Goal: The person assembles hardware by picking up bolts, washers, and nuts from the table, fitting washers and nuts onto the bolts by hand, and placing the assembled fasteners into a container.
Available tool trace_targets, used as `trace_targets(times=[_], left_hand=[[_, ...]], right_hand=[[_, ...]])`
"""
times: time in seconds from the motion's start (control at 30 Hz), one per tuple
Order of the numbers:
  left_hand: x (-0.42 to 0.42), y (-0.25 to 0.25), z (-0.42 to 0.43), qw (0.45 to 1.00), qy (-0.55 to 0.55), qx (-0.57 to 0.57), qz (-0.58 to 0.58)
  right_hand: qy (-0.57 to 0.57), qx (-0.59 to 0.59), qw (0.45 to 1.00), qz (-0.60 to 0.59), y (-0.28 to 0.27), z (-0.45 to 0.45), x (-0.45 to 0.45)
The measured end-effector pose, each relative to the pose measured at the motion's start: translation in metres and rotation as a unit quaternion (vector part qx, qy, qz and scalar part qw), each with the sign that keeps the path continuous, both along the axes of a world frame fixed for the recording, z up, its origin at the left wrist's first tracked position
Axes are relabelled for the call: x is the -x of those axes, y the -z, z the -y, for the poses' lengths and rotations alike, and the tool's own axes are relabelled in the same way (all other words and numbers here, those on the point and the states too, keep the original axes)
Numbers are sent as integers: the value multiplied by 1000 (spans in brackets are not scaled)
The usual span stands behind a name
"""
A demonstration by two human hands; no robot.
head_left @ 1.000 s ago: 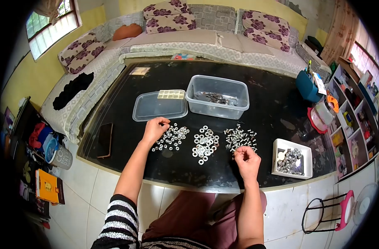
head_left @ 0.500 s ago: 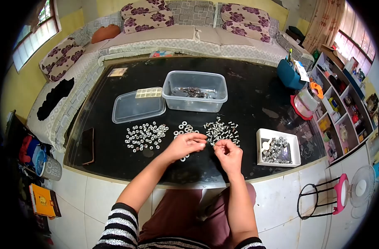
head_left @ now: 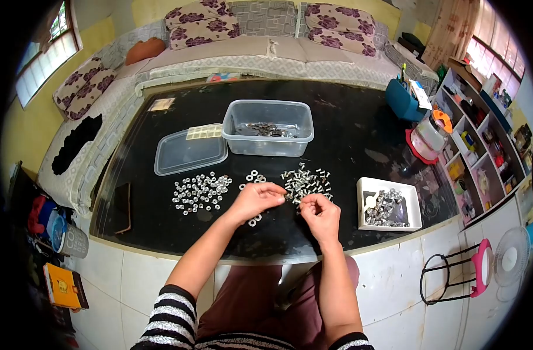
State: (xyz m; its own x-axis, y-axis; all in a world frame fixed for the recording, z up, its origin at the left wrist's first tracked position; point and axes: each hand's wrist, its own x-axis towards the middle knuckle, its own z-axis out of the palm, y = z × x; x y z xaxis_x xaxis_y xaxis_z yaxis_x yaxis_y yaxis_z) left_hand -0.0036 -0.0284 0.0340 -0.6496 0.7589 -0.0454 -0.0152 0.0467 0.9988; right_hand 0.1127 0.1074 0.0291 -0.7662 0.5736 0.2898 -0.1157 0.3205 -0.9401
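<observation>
My left hand (head_left: pixel 256 201) hovers over the washers (head_left: pixel 253 177), its thumb and fingertips drawn together; anything between them is too small to make out. Close by, my right hand (head_left: pixel 320 219) pinches what looks like a small screw at the near edge of a pile of short metal screws (head_left: pixel 307 184). The two hands' fingertips face each other, a small gap apart. Left of the washers, many small metal nuts (head_left: pixel 201 192) lie spread on the black table (head_left: pixel 219 239). A white box (head_left: pixel 389 226) on the right holds shiny metal pieces (head_left: pixel 389 207).
Behind the piles stands a clear plastic tub (head_left: pixel 268 146) with dark metal parts inside. Its lid (head_left: pixel 187 154) lies to the left, a pale compartment strip (head_left: pixel 205 132) on it. A phone (head_left: pixel 122 208) rests at the left edge; a jar (head_left: pixel 427 140) stands at far right.
The view has shifted slightly, so the table's things sit a little further left. Both hands stay near the screws, with only small finger movements.
</observation>
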Motion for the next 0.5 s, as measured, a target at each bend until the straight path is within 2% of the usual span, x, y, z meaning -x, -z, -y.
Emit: trace_targets(times=[0.07, 0.23, 0.4, 0.5], left_hand=[[17, 4, -1, 990, -38, 41, -130], [42, 6, -9, 951, -102, 101, -273], [53, 18, -15, 922, -129, 119, -345], [59, 27, -18, 878, -187, 144, -417]], right_hand=[[18, -3, 1000, -18, 1, -7, -1], [19, 47, 999, -14, -6, -9, -6], [34, 3, 999, -26, -1, -13, -7], [27, 6, 999, -16, -5, -14, -9]])
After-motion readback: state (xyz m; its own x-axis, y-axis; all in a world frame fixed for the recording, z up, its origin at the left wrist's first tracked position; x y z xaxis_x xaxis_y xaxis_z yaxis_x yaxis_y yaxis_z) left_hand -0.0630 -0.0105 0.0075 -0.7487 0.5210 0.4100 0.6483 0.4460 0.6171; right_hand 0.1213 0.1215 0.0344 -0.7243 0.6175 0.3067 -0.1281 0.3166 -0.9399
